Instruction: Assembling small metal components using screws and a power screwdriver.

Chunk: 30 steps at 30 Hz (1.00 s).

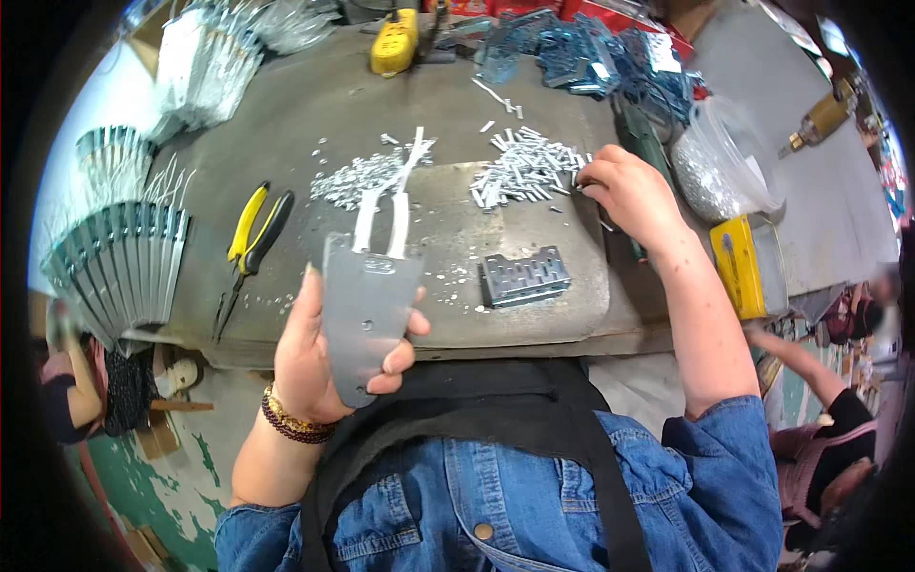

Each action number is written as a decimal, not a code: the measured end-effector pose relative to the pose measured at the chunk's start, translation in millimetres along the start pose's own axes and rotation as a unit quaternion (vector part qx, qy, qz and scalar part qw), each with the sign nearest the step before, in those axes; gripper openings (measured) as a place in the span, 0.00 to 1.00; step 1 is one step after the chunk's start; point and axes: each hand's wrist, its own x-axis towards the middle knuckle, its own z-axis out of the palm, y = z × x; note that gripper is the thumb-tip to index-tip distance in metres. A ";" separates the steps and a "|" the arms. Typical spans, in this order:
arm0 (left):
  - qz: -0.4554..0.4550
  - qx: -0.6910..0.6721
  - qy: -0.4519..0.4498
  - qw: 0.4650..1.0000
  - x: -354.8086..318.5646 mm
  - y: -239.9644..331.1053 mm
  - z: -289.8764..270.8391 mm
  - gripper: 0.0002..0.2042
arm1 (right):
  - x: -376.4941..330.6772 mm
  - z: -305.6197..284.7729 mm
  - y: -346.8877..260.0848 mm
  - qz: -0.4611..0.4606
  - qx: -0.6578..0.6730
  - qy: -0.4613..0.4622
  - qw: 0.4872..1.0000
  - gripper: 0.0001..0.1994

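My left hand (303, 357) grips a tapered grey metal plate (370, 296) above the table's front edge. Two white-sleeved leads (398, 224) rise from its wide end. At the right edge of a heap of short silver metal tubes (524, 170), my right hand (634, 200) is closed in a pinch; what its fingertips hold is too small to make out. Left of that heap lies a pile of smaller silver pieces (353, 179), partly behind the leads. A dark slotted metal block (526, 276) rests between my hands. Long-nose pliers (250, 238) with yellow and black handles lie to the left.
Similar grey plates with leads (119, 267) are fanned out at the left. A clear tub (720, 167) of small silver pieces and a yellow box (739, 267) stand at the right. Blue plastic bags (572, 62) and a yellow device (394, 43) lie at the back. Other people work on both sides.
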 end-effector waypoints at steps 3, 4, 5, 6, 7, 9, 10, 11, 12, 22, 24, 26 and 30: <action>-0.010 0.018 -0.021 1.000 -5.5 2.3 -2.0 0.40 | 4.3 -2.9 6.8 -0.012 0.019 -0.048 0.999 0.09; -0.014 0.031 -0.027 0.999 -6.9 2.0 -2.4 0.40 | 1.6 -2.1 6.1 -0.025 0.004 -0.043 0.999 0.09; 0.014 0.066 0.008 0.998 -11.0 2.0 1.3 0.34 | 5.7 -0.3 -3.2 -0.041 0.007 -0.046 0.998 0.09; 0.028 0.060 0.014 0.998 -16.5 1.2 0.9 0.34 | 8.2 -2.0 -14.5 -0.009 0.100 -0.010 0.995 0.11; 0.087 0.115 0.077 0.987 -22.8 -1.5 -1.3 0.31 | 10.8 -5.1 -27.3 0.023 0.192 0.021 0.981 0.12; 0.166 0.228 0.123 0.952 -36.2 0.0 -13.4 0.30 | 14.7 -20.0 -77.0 -0.017 0.316 0.054 0.947 0.12; 0.175 0.219 0.131 0.951 -42.0 -1.8 -16.2 0.30 | 14.8 -22.0 -96.5 -0.055 0.366 0.053 0.928 0.11; 0.210 0.278 0.142 0.926 -46.5 -1.8 -19.6 0.33 | 13.9 -22.3 -118.8 -0.073 0.402 0.040 0.912 0.10; 0.245 0.335 0.154 0.897 -51.4 -2.2 -23.7 0.36 | 13.0 -20.0 -139.7 -0.090 0.439 0.026 0.894 0.08; 0.257 0.233 0.230 0.909 -82.7 -19.3 -30.4 0.26 | 24.7 19.8 -231.1 -0.193 0.477 0.038 0.856 0.09; 0.272 0.239 0.228 0.904 -87.3 -19.2 -34.8 0.26 | 27.3 19.9 -241.4 -0.213 0.432 0.061 0.874 0.09; 0.294 0.261 0.224 0.892 -90.6 -19.2 -41.1 0.25 | 29.7 21.6 -246.5 -0.242 0.410 0.075 0.876 0.09; 0.319 0.240 0.211 0.892 -96.2 -14.9 -45.5 0.25 | 34.2 25.6 -254.0 -0.267 0.409 0.102 0.867 0.09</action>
